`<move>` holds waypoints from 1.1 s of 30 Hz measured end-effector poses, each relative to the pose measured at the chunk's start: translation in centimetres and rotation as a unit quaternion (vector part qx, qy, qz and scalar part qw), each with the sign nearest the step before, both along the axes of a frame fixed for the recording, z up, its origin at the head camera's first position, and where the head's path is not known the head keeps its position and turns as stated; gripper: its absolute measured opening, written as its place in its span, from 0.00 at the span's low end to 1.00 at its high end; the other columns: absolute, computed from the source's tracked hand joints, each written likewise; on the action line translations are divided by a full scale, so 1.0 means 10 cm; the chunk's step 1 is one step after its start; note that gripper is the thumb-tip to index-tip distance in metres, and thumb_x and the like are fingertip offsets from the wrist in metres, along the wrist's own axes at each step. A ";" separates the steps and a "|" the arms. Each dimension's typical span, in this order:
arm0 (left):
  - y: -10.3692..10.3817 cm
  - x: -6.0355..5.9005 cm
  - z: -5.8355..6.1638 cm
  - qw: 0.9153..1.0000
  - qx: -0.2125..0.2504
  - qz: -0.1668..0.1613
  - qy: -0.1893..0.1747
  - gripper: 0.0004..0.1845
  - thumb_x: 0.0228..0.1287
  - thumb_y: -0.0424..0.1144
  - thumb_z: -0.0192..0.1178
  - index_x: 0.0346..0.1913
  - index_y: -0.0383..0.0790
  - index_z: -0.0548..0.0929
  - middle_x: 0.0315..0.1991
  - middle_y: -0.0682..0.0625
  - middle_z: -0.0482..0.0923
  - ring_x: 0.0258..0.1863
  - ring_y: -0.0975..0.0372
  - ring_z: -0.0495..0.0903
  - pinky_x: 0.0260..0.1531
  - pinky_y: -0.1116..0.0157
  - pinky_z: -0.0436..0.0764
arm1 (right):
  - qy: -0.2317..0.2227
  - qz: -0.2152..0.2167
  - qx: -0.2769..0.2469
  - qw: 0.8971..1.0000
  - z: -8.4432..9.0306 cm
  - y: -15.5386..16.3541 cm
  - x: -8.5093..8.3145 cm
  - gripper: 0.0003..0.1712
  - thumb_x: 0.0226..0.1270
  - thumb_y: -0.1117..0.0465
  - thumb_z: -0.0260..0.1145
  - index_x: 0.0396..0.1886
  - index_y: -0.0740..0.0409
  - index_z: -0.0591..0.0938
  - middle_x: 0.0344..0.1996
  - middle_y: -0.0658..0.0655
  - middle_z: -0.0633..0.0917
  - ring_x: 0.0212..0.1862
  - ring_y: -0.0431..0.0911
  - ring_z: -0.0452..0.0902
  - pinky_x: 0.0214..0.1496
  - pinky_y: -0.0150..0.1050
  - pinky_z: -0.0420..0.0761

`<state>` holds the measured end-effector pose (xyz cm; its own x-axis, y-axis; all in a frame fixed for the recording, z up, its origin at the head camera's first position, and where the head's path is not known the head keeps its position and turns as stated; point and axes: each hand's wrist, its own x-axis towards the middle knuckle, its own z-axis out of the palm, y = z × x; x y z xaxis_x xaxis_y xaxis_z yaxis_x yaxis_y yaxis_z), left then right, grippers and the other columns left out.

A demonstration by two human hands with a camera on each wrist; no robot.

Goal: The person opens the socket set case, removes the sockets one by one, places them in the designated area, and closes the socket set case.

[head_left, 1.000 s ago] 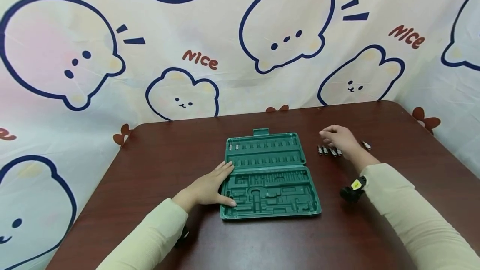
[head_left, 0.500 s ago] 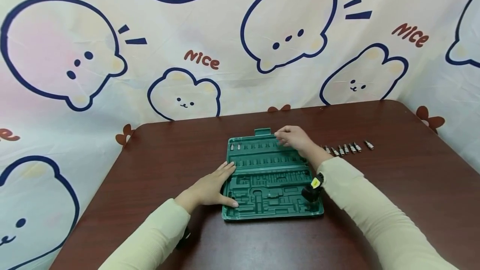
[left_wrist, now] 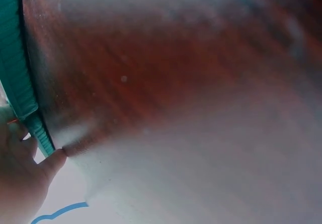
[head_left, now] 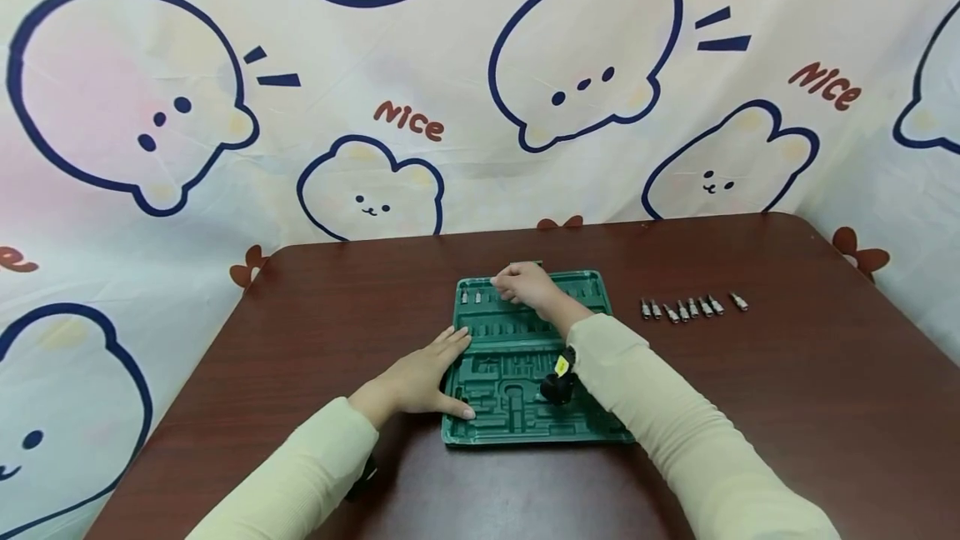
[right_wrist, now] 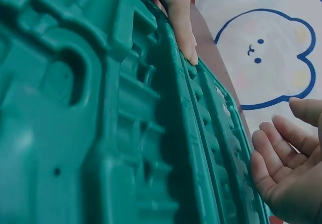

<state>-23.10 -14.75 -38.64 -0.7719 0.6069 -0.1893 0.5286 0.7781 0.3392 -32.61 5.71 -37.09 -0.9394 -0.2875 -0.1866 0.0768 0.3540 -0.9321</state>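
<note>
A green tool case (head_left: 536, 357) lies open at the middle of the bench (head_left: 750, 407). The left hand (head_left: 420, 377) rests flat with straight fingers on its left edge. The right hand (head_left: 525, 284) hovers over the upper tray with loosely curled fingers, empty in the wrist view, while a row of bits (head_left: 686, 307) lies well apart at right.

Cream long sleeves on both arms; small black camera with yellow tag (head_left: 558, 377) strapped at right wrist.
</note>
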 end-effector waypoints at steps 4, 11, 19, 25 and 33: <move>-0.01 -0.01 -0.02 1.000 0.002 -0.005 0.001 0.56 0.38 0.70 0.54 0.67 0.40 0.48 0.67 0.51 0.40 0.65 0.59 0.37 0.53 0.55 0.60 | 0.011 0.002 0.012 1.000 -0.01 -0.06 -0.04 0.16 0.63 0.57 0.54 0.43 0.64 0.76 0.41 0.59 0.76 0.41 0.50 0.72 0.43 0.42 0.70; -0.02 -0.03 -0.02 1.000 0.004 -0.005 -0.001 0.56 0.38 0.70 0.54 0.67 0.41 0.48 0.67 0.51 0.40 0.65 0.59 0.37 0.52 0.54 0.61 | 0.044 0.007 0.056 0.997 -0.07 -0.13 -0.13 0.13 0.63 0.59 0.54 0.42 0.61 0.79 0.43 0.56 0.76 0.43 0.48 0.70 0.41 0.42 0.70; -0.01 -0.01 -0.01 1.000 0.008 -0.010 -0.002 0.56 0.38 0.69 0.55 0.66 0.39 0.48 0.67 0.50 0.40 0.65 0.58 0.37 0.53 0.54 0.60 | 0.042 0.025 0.128 0.991 -0.13 -0.26 -0.20 0.12 0.63 0.60 0.55 0.40 0.61 0.80 0.40 0.58 0.78 0.32 0.44 0.70 0.32 0.36 0.70; 0.00 0.00 0.01 1.000 0.007 -0.015 0.005 0.56 0.38 0.68 0.56 0.66 0.37 0.50 0.67 0.49 0.42 0.65 0.57 0.38 0.54 0.55 0.59 | 0.034 0.042 0.201 0.978 -0.08 -0.40 -0.21 0.22 0.64 0.61 0.53 0.09 0.57 0.72 0.08 0.53 0.65 0.11 0.42 0.54 0.18 0.34 0.61; -0.01 -0.01 0.03 1.000 0.004 -0.010 -0.005 0.56 0.38 0.68 0.56 0.66 0.38 0.50 0.67 0.49 0.42 0.65 0.58 0.37 0.54 0.55 0.58 | -0.003 -0.007 0.137 0.991 -0.08 -0.44 -0.20 0.14 0.62 0.63 0.55 0.16 0.60 0.75 0.21 0.53 0.74 0.22 0.42 0.66 0.31 0.36 0.71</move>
